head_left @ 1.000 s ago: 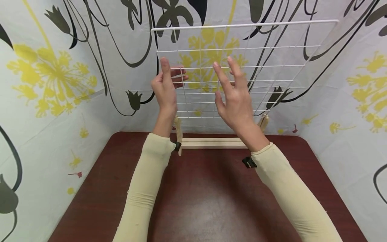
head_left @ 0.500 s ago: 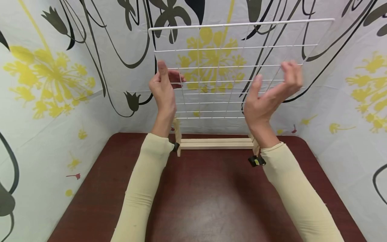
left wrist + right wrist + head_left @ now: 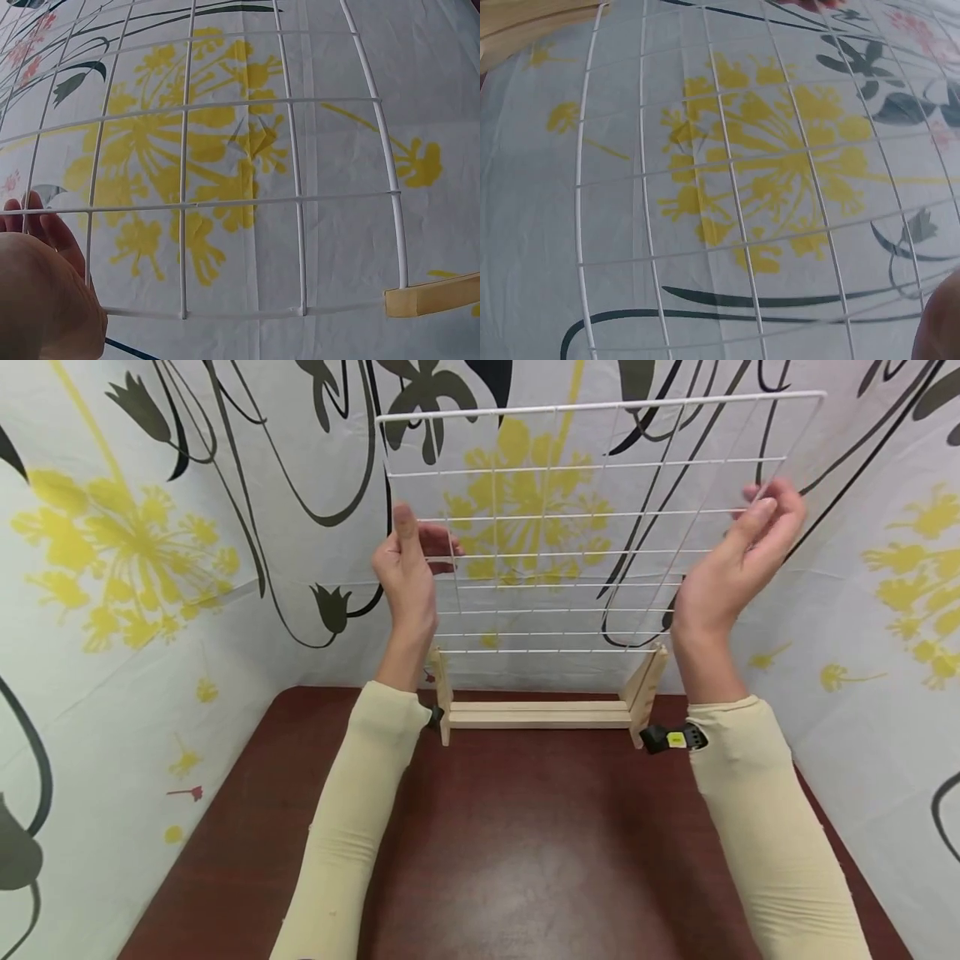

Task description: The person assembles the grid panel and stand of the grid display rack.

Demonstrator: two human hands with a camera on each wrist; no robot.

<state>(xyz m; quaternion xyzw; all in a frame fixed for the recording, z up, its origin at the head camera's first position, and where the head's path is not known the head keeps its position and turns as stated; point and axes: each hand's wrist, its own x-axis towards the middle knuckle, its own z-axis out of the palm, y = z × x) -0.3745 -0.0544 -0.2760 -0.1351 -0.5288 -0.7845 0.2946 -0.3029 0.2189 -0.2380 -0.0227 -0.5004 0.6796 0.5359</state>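
Observation:
A white wire grid panel (image 3: 600,407) rises from a light wooden stand (image 3: 540,720) and leans back at the top. My left hand (image 3: 405,572) holds the panel's left edge, thumb pointing up in front and fingers behind the wires. On the opposite side, my right hand (image 3: 731,572) pinches the right edge between thumb and fingers. The left wrist view shows the left hand (image 3: 49,300) beside the wires, with a wooden end piece (image 3: 431,296) at the panel's lower corner. Only a sliver of the right hand (image 3: 941,330) shows in the right wrist view.
The stand rests near the back edge of a dark red-brown table (image 3: 510,827). White cloth (image 3: 255,635) printed with yellow and grey flowers hangs behind the panel and along both sides.
My right hand has swung from the panel's middle out to its right edge and taken hold there. The panel's top has shifted slightly up in view. The left hand stays nearly still.

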